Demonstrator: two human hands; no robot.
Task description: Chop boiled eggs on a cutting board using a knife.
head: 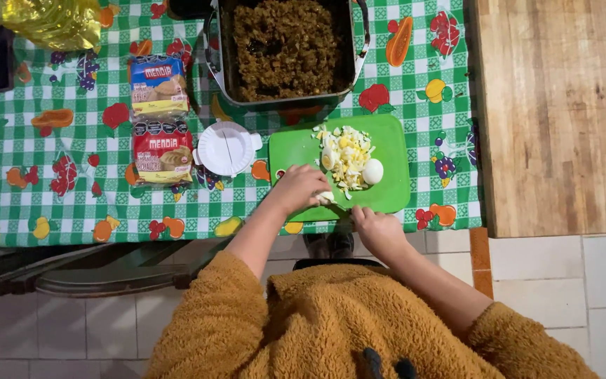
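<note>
One whole egg [372,171] beside a chopped pile on one green cutting board [387,151]. Left hand [299,188] curled on an egg piece [325,197]; right hand [376,228] gripping, apparently, a knife [337,208] pointing left.

Two packets [158,85], one cutting board [394,151], one pan [285,98], one whole egg [372,171].

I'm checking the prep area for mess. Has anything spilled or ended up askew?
Nothing stands out. The chopped egg sits in a loose pile on the green cutting board, none off it; a whole egg lies beside it. The two packets lie flat.
</note>
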